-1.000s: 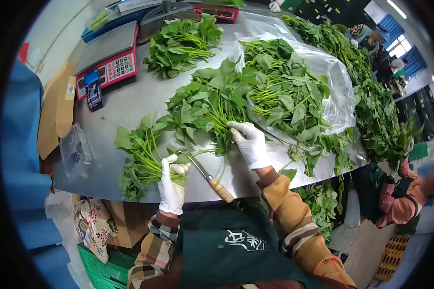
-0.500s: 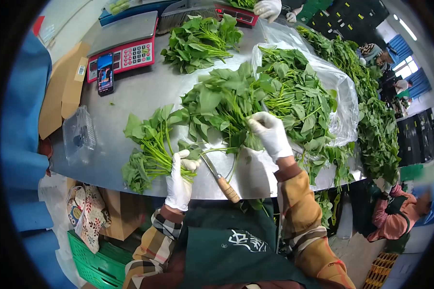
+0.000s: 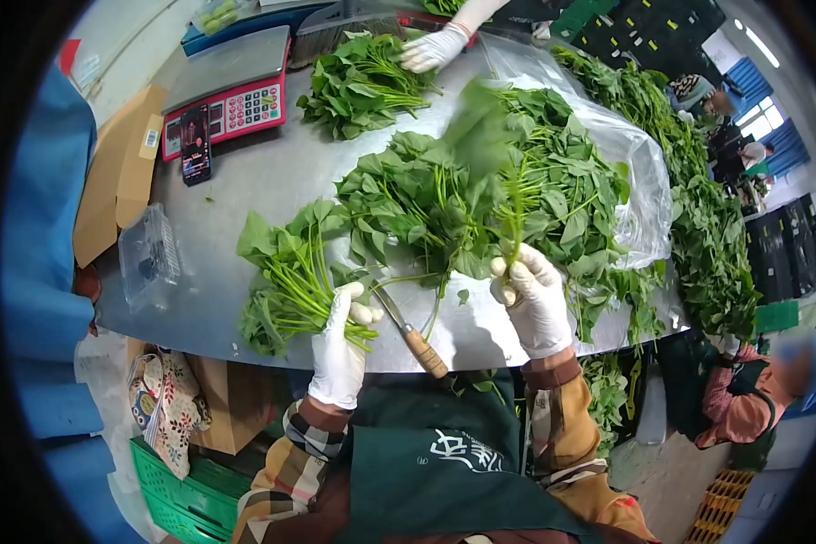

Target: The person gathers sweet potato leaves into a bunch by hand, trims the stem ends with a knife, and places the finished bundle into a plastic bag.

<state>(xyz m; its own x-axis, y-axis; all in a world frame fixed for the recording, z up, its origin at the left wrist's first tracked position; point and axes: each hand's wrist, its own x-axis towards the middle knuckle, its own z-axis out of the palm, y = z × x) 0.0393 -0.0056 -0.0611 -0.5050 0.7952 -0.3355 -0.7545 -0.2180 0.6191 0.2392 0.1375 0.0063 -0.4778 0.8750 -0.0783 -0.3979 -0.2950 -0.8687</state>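
My left hand (image 3: 339, 349), in a white glove, is closed around the stems of a bunch of leafy greens (image 3: 292, 281) at the table's near edge. Pinched in my gloved right hand (image 3: 533, 299) is a leafy sprig (image 3: 515, 204), held upright with its blurred top leaves above the pile. A knife (image 3: 410, 332) with a wooden handle lies between my hands, its handle reaching over the edge. Behind it spreads a heap of loose greens (image 3: 399, 195). More greens (image 3: 562, 199) lie on clear plastic to the right.
A red scale (image 3: 236, 104) stands back left, with a phone (image 3: 195, 145) leaning on it. A clear plastic box (image 3: 149, 254) lies near the left edge. Another person's gloved hand (image 3: 433, 50) touches a separate bunch (image 3: 358, 86). A co-worker (image 3: 757, 385) is at the right.
My right hand has drawn back from the heap and lifted a sprig upright. The other person's hand has come left onto the far bunch. My left hand keeps its bunch.
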